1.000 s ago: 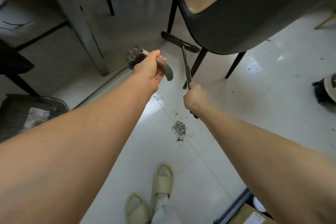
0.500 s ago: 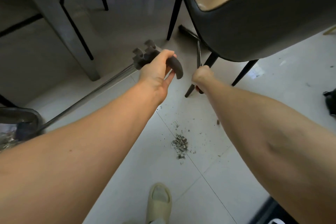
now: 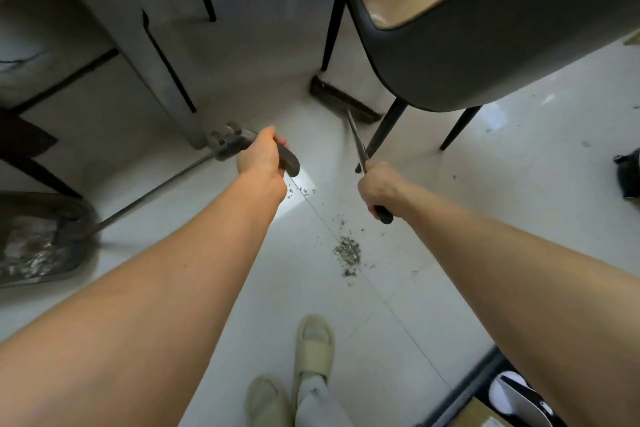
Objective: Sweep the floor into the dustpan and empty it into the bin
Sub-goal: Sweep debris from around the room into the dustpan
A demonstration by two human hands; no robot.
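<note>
My left hand (image 3: 260,158) grips the dark curved handle of a long-shafted dustpan (image 3: 41,239). Its pan rests on the floor at the far left and holds grey debris. My right hand (image 3: 379,189) grips the thin broom handle (image 3: 356,140). The dark broom head (image 3: 341,102) lies on the floor under the front of the chair. A small pile of grey debris (image 3: 347,251) sits on the white tiles between my arms, with loose specks around it.
A dark chair with a tan seat (image 3: 485,42) stands over the broom at the upper right, its thin black legs (image 3: 386,130) close to the broom shaft. A grey table leg (image 3: 138,35) stands at the upper left. My slippered feet (image 3: 313,350) are near the bottom edge. A black object (image 3: 628,173) sits far right.
The broom head has been drawn back out from under the chair toward me, and my right hand has pulled back and down. The dustpan shows more fully at the left.
</note>
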